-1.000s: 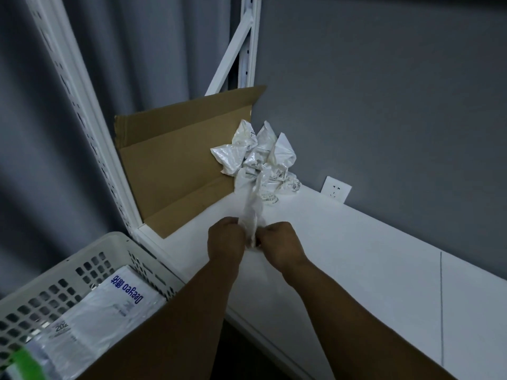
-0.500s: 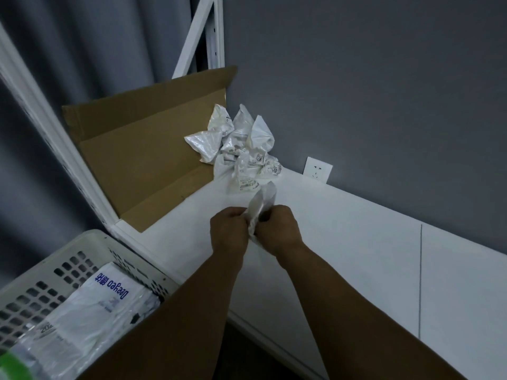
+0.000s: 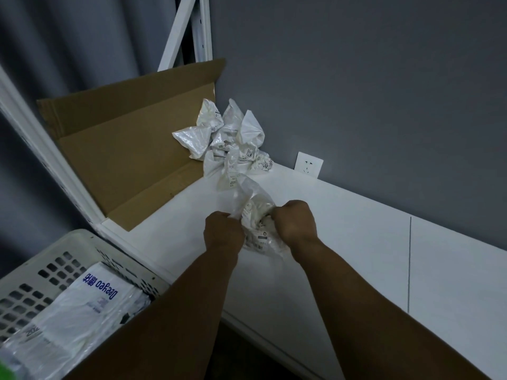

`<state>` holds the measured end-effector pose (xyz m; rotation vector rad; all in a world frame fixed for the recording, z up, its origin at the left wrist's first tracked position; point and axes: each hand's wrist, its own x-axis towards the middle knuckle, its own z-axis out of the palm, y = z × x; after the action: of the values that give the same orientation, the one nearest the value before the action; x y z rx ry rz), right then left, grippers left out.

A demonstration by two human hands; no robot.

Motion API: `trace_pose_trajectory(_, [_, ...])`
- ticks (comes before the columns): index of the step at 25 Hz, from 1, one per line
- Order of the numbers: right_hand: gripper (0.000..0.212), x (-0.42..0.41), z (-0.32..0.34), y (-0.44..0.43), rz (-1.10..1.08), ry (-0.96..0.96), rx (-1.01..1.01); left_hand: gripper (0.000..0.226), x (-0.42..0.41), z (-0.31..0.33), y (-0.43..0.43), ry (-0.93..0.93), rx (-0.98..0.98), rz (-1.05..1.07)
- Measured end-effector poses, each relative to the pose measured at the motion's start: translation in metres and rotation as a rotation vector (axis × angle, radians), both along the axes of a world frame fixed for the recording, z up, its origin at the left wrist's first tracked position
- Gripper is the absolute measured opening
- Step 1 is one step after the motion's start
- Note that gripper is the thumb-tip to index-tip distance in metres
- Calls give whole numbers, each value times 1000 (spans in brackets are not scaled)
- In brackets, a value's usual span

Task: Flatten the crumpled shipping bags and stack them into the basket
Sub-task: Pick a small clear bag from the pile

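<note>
At 8 o'clock, the basket [image 3: 68, 242] holds flattened bags [image 3: 82, 305]. At centre, the fisted left hand [image 3: 223, 233] and right hand [image 3: 296, 222] grip the crumpled bag [image 3: 256, 215] between them. Its long axis runs 5 to 11 o'clock, the free end pointing toward the pile [image 3: 230, 141].

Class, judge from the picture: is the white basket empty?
No, a flat white bag with blue lettering lies inside the basket.

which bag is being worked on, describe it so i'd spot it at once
Over the white shelf, nearer than the crumpled pile in the back corner, are two hands. The bag is the crumpled one gripped between the left hand and right hand: the only one held, not lying loose.
</note>
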<state>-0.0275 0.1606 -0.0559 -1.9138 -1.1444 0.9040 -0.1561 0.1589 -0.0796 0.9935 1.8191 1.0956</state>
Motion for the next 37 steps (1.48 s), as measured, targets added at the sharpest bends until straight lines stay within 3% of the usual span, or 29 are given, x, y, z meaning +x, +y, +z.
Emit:
trace_pose_trajectory(4, [13, 16, 3, 1, -115, 134, 53, 27, -6, 5, -3, -14, -88, 48])
trace_pose_trajectory(8, [33, 19, -4, 6, -118, 341, 78, 30, 1, 10, -3, -76, -134, 71])
trace_pose_trajectory(10, [31, 15, 0, 2, -103, 425, 104, 29, 4, 4, 0, 6, -142, 16])
trace_pose_trajectory(12, [36, 13, 1, -2, -75, 442, 104, 27, 2, 7, -4, 142, -180, -100])
trace_pose_trajectory(15, [32, 12, -3, -7, -55, 412, 144, 32, 2, 6, -3, -89, -143, 7])
trace_pose_trajectory(17, [35, 13, -7, -7, -42, 404, 100, 42, 1, 3, 3, -108, -104, 27])
trace_pose_trajectory(21, [44, 19, -11, -11, 34, 431, 14, 46, -2, -4, 3, 26, -1, -54])
trace_pose_trajectory(26, [61, 25, -24, -4, -83, 184, 150, 44, 2, -11, 0, 214, 62, -46])
trace_pose_trajectory(30, [54, 37, -37, -3, -77, 30, 115, 44, 10, -20, -7, 227, -29, -116])
trace_pose_trajectory(34, [40, 40, -49, -9, -24, -333, -13, 35, 12, -39, -4, 217, -173, -232])
trace_pose_trajectory(37, [51, 28, -55, -17, 197, -670, -7, 34, 13, -47, -4, 254, -265, -269])
